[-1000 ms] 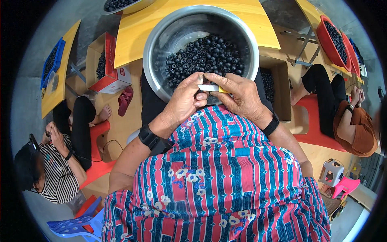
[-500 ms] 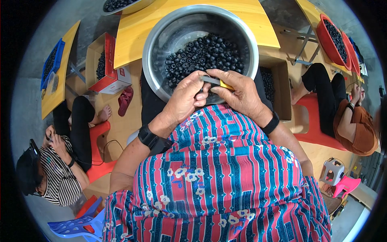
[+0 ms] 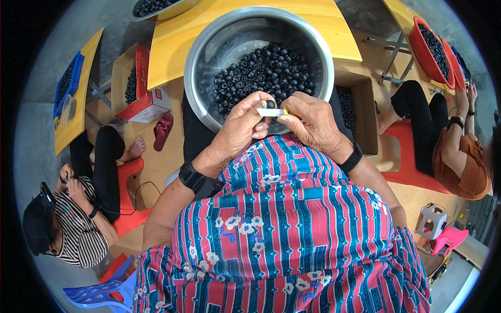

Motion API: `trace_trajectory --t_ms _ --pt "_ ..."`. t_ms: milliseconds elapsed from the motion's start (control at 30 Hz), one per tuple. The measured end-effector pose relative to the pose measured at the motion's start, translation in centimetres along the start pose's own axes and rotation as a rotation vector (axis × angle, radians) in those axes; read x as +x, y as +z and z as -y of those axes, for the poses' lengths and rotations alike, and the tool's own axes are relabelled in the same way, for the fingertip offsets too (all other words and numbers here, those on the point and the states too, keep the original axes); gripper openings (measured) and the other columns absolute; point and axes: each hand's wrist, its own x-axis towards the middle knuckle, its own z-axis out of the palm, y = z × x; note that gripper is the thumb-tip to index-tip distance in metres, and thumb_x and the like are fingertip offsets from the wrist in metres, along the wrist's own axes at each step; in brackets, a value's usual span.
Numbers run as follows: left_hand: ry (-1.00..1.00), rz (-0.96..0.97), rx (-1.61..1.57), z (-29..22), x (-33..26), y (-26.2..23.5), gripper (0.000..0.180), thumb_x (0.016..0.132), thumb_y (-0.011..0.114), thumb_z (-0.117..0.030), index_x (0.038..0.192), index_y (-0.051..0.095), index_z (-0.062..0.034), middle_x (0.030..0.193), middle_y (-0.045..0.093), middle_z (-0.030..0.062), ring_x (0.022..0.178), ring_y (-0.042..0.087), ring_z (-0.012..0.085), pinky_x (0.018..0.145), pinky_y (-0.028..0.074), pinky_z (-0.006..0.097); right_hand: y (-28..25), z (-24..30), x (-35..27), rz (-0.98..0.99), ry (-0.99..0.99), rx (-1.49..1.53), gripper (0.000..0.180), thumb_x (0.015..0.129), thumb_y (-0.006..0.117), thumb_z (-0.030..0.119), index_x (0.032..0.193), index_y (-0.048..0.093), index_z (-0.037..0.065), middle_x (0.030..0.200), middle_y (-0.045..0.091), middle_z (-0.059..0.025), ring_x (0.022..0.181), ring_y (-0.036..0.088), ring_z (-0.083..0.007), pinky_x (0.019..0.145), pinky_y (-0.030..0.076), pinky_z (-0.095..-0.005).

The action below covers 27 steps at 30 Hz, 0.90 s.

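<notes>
Cutting small dark fruit over a steel bowl.

Left hand (image 3: 241, 125) pinching one round black fruit (image 3: 271, 104) at fingertips; right hand (image 3: 313, 122) closed on a small blade (image 3: 271, 112) with yellow handle, pressed beneath it. Judged mid-cut; next, a steady slice. Glossy, bead-like fruit heaped in smooth metal bowl (image 3: 209, 57) on yellow table (image 3: 172, 47).

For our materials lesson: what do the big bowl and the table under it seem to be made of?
Big bowl: likely stainless steel, since its wall is silvery with soft reflections. Table: probably wood or laminate board; it has a smooth, flat yellow-orange top and grain cannot be made out.
</notes>
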Motion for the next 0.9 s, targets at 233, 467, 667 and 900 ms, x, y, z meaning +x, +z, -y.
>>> trace_trajectory --t_ms 233,467,667,900 --pt "0.001 0.029 0.022 0.0 0.1 -0.1 0.023 0.105 0.048 -0.029 0.11 0.052 -0.0072 0.081 0.046 -0.0032 0.065 0.04 0.0019 0.056 0.035 0.016 0.2 -0.4 -0.1 -0.025 -0.01 -0.007 0.026 0.09 0.065 0.03 0.085 0.058 0.005 0.076 0.055 -0.0116 0.069 0.059 -0.0322 0.06 0.046 -0.0417" --pt "-0.001 0.04 -0.001 -0.1 0.1 -0.1 0.027 0.104 0.049 -0.032 0.112 0.052 -0.0065 0.083 0.046 -0.0027 0.066 0.039 0.0019 0.056 0.035 0.016 0.3 -0.5 -0.1 -0.036 0.006 0.006 0.025 0.09 0.065 0.029 0.086 0.058 0.005 0.076 0.056 -0.0122 0.069 0.059 -0.0327 0.06 0.046 -0.042" --pt "-0.016 0.023 -0.016 0.3 0.2 -0.2 0.028 0.104 0.049 -0.032 0.114 0.051 -0.0058 0.085 0.046 -0.0025 0.066 0.038 0.0026 0.058 0.035 0.016 0.6 -1.1 0.0 -0.091 0.115 0.002 0.025 0.092 0.064 0.027 0.085 0.058 0.004 0.076 0.056 -0.015 0.071 0.058 -0.0364 0.062 0.046 -0.0434" --pt "0.0 0.067 -0.217 -0.6 0.1 -0.6 0.026 0.105 0.045 -0.026 0.12 0.05 -0.0046 0.093 0.051 0.0035 0.072 0.044 0.0074 0.058 0.037 0.018 0.3 -1.3 0.0 -0.278 0.302 0.174 0.022 0.095 0.06 0.021 0.086 0.061 0.001 0.074 0.057 -0.0158 0.069 0.059 -0.0268 0.063 0.046 -0.0369"
